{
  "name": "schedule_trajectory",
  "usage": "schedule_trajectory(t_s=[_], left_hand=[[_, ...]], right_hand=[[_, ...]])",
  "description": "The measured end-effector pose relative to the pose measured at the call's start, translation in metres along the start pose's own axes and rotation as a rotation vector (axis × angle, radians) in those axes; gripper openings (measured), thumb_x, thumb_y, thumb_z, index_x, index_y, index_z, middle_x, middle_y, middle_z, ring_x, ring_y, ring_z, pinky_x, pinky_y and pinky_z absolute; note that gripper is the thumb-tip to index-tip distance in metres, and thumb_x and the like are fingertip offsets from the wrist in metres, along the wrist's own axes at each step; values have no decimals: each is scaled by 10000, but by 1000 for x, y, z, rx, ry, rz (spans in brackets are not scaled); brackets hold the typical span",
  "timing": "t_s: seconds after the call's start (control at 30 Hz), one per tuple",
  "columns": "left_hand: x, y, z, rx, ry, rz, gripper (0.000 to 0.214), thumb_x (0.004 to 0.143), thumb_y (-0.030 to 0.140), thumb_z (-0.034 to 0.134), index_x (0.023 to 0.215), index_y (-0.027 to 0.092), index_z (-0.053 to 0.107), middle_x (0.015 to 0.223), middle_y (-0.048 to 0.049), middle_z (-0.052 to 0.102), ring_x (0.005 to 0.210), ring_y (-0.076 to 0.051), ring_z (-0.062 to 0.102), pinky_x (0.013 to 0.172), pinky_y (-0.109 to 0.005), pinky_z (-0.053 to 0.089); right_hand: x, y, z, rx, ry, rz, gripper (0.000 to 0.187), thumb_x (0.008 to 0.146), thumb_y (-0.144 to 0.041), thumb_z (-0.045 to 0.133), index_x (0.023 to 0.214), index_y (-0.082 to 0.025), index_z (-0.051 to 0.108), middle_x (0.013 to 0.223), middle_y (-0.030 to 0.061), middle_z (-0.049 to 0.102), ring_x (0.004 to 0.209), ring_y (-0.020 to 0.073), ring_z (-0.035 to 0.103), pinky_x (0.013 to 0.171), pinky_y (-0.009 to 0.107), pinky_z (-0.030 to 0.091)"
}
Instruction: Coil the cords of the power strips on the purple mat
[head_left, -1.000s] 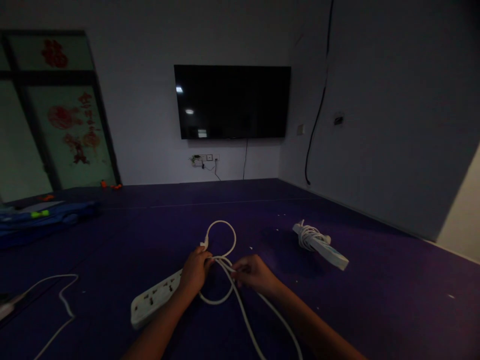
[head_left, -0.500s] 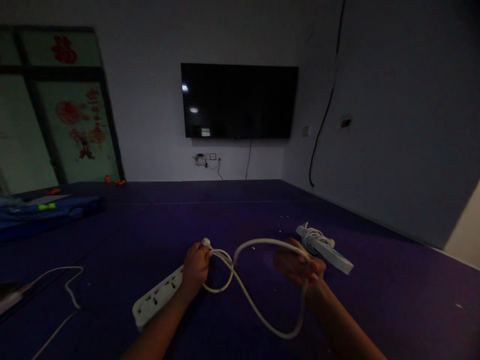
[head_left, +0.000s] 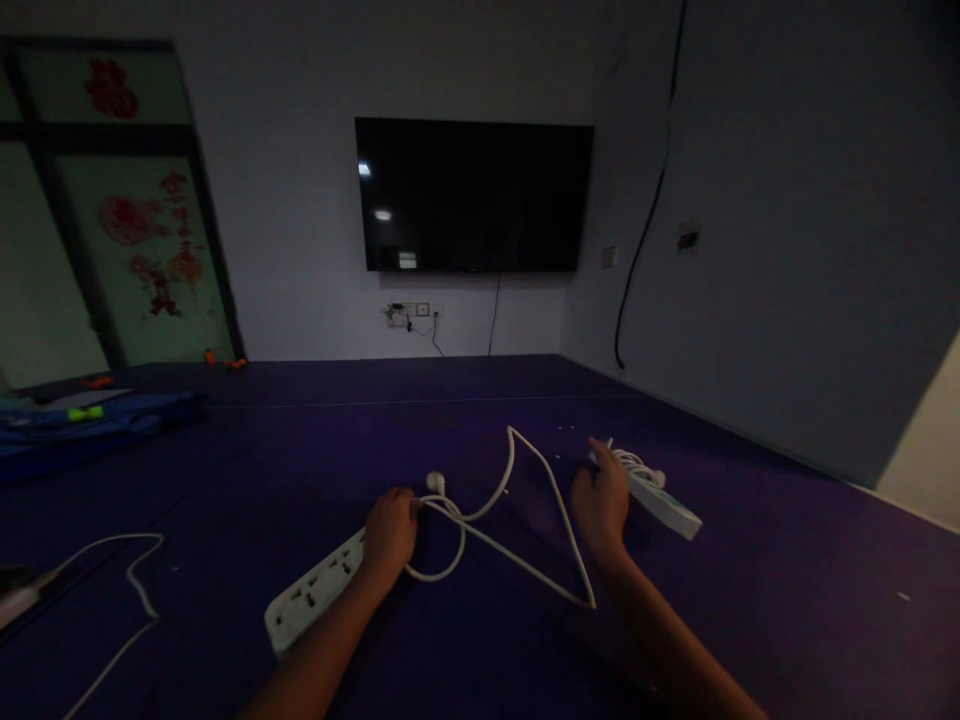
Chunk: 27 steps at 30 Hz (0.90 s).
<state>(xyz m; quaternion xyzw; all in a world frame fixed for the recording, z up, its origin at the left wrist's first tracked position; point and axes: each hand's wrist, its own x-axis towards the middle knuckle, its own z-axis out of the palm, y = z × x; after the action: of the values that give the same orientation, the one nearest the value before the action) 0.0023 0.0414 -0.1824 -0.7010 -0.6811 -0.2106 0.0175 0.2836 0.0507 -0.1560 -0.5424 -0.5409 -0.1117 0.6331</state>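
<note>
Left hand [head_left: 391,530] gripped white power strip [head_left: 319,588], loopy cord [head_left: 455,515] lay beside, right hand [head_left: 602,500] had fingers apart near wrapped-up strip [head_left: 664,507].

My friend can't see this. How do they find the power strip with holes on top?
Start at the big black television on the wall, then look down at the purple floor. There, a white power strip slants, its far end hidden by the left hand. Its sockets show on top, while the white bar beside the right hand has a cord wound round it.
</note>
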Motion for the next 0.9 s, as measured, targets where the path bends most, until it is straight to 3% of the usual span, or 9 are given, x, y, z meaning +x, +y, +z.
schedule_trajectory(t_s=[0.03,0.07,0.17,0.27,0.37,0.47,0.57,0.67,0.9], left_hand=[[0,0,0,1,-2,1,216,902,230,404,914,164,609,980,-86,642,921,-199,589,776,-279,381],[0,0,0,2,-5,3,226,905,237,397,910,163,610,976,-89,644,915,-201,591,774,-281,381],[-1,0,0,7,-12,10,262,914,259,373,894,154,612,962,-102,647,908,-210,593,783,-295,378],[-1,0,0,9,-21,9,264,913,258,368,913,150,610,973,-111,644,908,-211,595,784,-297,381],[0,1,-2,7,-30,-6,242,908,257,390,935,150,605,972,-109,649,918,-207,596,779,-289,383],[0,2,-3,5,-38,-22,221,901,271,422,915,156,609,963,-105,656,916,-208,600,766,-287,383],[0,3,-5,2,-45,-36,217,899,293,438,897,163,612,941,-96,666,892,-202,611,738,-277,384],[-1,4,-6,5,-50,-49,237,909,309,422,906,164,609,918,-92,674,873,-198,622,717,-269,384],[0,3,-5,16,-58,-44,329,937,337,336,936,150,607,905,-104,681,851,-200,635,690,-263,388]], right_hand=[[-3,-8,-2,-61,108,-105,413,795,-172,376,1159,-129,565,1167,156,580,1105,282,519,916,510,400],[-7,-17,-4,-77,134,-233,401,807,-151,384,1166,-161,564,1207,135,564,1145,269,498,942,505,391],[-22,-46,-4,-24,-152,-638,369,822,-105,419,1125,-215,598,1143,88,619,1108,211,539,957,426,422],[-41,-62,8,-60,-511,-795,385,831,-81,412,1146,-204,596,1147,74,631,1136,198,522,993,404,399],[-56,-64,23,-195,-736,-747,404,853,-82,403,1216,-177,551,1195,86,609,1155,208,509,1036,436,332],[-63,-60,32,-319,-832,-657,378,877,-133,426,1241,-144,529,1077,108,658,1025,214,580,1038,450,290],[-65,-61,35,-401,-894,-606,250,867,-137,454,1012,-146,658,893,105,682,884,224,606,950,416,340],[-65,-65,36,-410,-904,-598,231,867,-128,452,800,-157,671,827,96,671,830,228,593,837,378,364],[-66,-69,33,-256,-719,-592,225,907,-186,433,828,-194,644,795,40,639,774,181,550,742,326,324]])
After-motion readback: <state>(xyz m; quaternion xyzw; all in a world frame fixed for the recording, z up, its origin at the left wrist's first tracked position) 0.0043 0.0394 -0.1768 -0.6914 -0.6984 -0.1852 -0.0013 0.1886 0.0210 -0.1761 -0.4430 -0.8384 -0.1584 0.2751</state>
